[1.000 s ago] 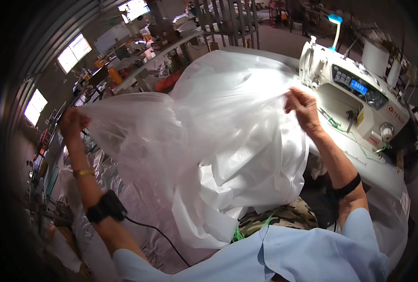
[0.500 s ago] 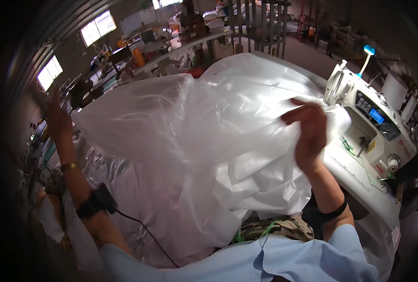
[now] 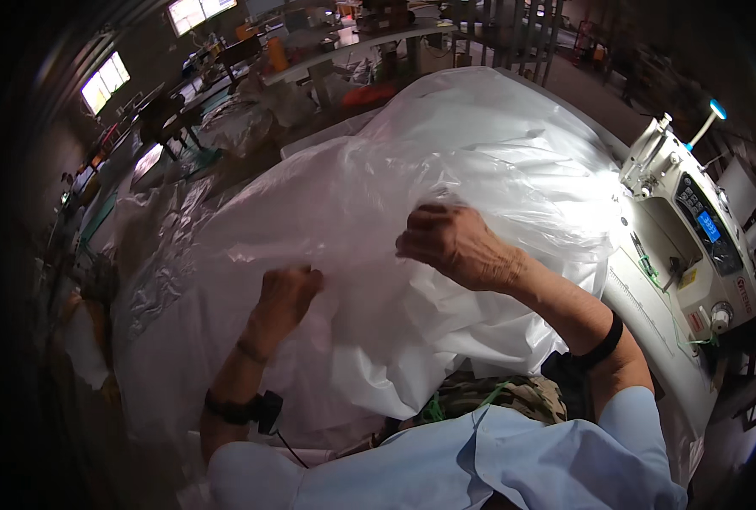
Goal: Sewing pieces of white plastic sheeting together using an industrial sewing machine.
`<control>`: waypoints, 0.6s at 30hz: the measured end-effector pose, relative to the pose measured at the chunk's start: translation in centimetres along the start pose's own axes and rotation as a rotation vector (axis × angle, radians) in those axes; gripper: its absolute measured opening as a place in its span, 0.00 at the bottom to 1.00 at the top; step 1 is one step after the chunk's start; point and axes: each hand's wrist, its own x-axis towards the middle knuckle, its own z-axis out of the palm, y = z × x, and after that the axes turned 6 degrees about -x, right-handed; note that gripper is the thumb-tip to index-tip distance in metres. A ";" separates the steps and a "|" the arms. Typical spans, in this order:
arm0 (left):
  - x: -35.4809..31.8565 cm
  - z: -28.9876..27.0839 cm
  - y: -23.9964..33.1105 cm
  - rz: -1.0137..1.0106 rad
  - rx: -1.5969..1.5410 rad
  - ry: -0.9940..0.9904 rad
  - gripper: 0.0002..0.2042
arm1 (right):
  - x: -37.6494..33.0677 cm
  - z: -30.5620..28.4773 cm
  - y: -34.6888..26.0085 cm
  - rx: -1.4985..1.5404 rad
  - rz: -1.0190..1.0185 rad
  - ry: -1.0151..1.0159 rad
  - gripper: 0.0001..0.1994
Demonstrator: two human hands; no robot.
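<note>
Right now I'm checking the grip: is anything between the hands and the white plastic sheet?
Nothing visible. The left hand and right hand both pinch the translucent white plastic sheet directly, bare-fingered, beside the sewing machine.

white plastic sheet | translucent, crumpled | heaped over table

A white worktable runs to the right of the right hand. A white sewing machine stands on it, well to the right of that hand. The large white translucent plastic sheet spreads over the tabletop beneath and beyond both hands, covering most of it.
</note>
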 end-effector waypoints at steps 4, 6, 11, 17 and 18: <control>1.0 -5.6 -4.9 0.180 -0.197 0.433 0.04 | 2.1 -2.3 0.2 0.083 0.138 0.246 0.06; 0.5 -10.4 -7.8 -0.224 -0.593 0.556 0.03 | 1.8 -4.1 2.5 0.121 0.300 0.392 0.06; 1.3 -22.2 -14.9 -0.104 -0.254 0.873 0.10 | 0.6 -10.0 5.6 -0.038 0.658 0.601 0.09; 1.2 -27.9 -25.1 -0.070 -0.292 1.009 0.10 | -6.3 -17.2 12.1 -0.481 0.913 0.624 0.17; 0.7 -28.1 -27.7 -0.152 -0.253 0.968 0.09 | -7.5 -18.5 12.6 -0.506 0.908 0.591 0.17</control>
